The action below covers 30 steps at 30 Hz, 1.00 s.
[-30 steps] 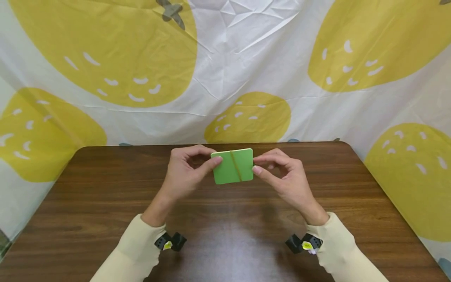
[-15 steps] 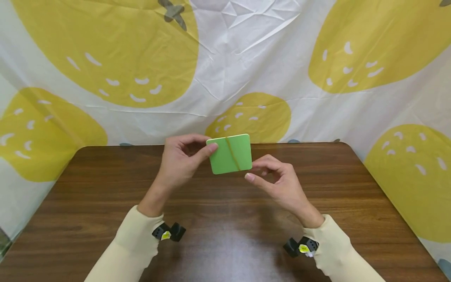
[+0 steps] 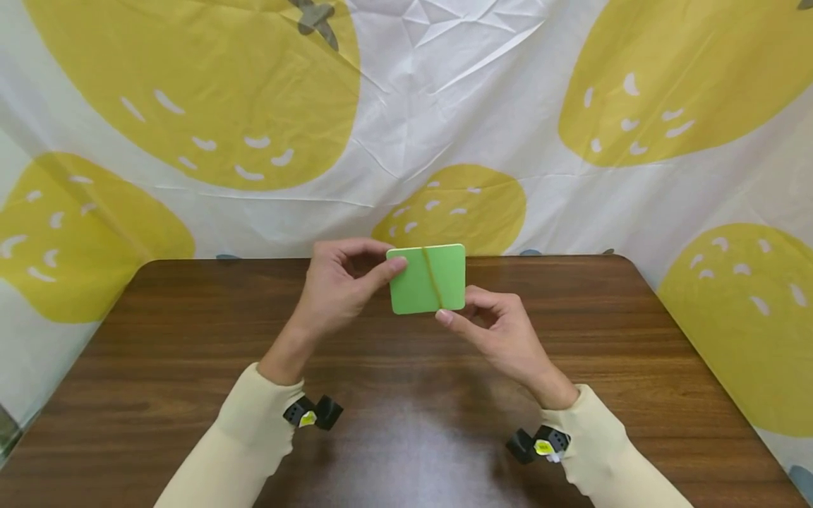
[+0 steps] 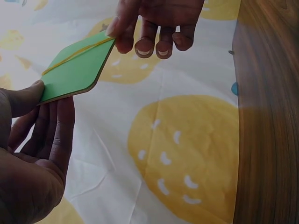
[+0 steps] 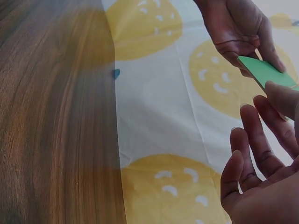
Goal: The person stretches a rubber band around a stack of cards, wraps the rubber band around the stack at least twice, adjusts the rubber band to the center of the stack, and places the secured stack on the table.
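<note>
While both hands meet on it, a green card stack (image 3: 408,286) with rounded corners is held up off the counter (image 3: 190,339), near the far edge as the head camera sees it, its broad face turned toward the person. A yellowish rubber band (image 3: 432,279) crosses that face on a slant, from the top edge to the bottom one. The left hand (image 3: 336,282) has a narrow grip on the upper left corner, thumb on the front and fingers behind. At the lower edge, where the band crosses, the right hand (image 3: 502,324) pinches with thumb and forefinger; whether it nips the band, the cards or both, I cannot tell. Its other fingers are spread and gently bent in the right wrist view. Cream sleeves (image 3: 235,437) cover both forearms, and a small black camera (image 3: 329,413) sits at each wrist. Behind the counter hangs a creased white cloth (image 3: 457,106) printed with big yellow fruit shapes.
</note>
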### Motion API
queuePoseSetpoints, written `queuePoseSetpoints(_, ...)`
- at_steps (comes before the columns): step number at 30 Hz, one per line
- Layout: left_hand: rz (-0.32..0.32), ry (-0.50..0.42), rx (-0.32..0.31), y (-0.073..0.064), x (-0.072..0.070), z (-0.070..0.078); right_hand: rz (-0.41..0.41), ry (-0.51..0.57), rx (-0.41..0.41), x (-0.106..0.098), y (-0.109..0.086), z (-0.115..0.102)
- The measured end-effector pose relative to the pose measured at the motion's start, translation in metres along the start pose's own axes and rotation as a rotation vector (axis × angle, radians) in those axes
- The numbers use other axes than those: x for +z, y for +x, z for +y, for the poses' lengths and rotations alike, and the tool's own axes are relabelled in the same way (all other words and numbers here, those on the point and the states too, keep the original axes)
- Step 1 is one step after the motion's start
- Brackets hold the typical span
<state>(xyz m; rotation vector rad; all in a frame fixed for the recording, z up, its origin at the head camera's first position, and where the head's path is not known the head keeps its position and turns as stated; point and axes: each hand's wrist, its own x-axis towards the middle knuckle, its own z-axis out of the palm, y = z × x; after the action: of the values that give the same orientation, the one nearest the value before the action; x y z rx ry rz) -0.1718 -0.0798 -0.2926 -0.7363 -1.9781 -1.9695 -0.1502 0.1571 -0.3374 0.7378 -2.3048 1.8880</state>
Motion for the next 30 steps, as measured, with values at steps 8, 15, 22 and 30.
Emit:
queuePoseSetpoints(8, -0.018, -0.009, -0.022, 0.002, 0.002, 0.004, 0.005, 0.016, 0.006, 0.000, 0.001, -0.001)
queuePoseSetpoints(15, -0.027, -0.040, -0.084, 0.000, 0.003, 0.004, 0.035, 0.051, 0.022, -0.001, 0.002, -0.001)
queuePoseSetpoints(22, -0.063, -0.025, -0.146, -0.007, 0.003, -0.002, 0.055, 0.081, 0.036, -0.002, 0.001, -0.001)
queuePoseSetpoints(30, -0.090, 0.047, -0.094, -0.019, 0.009, -0.010, 0.086, 0.130, 0.078, -0.003, 0.002, -0.003)
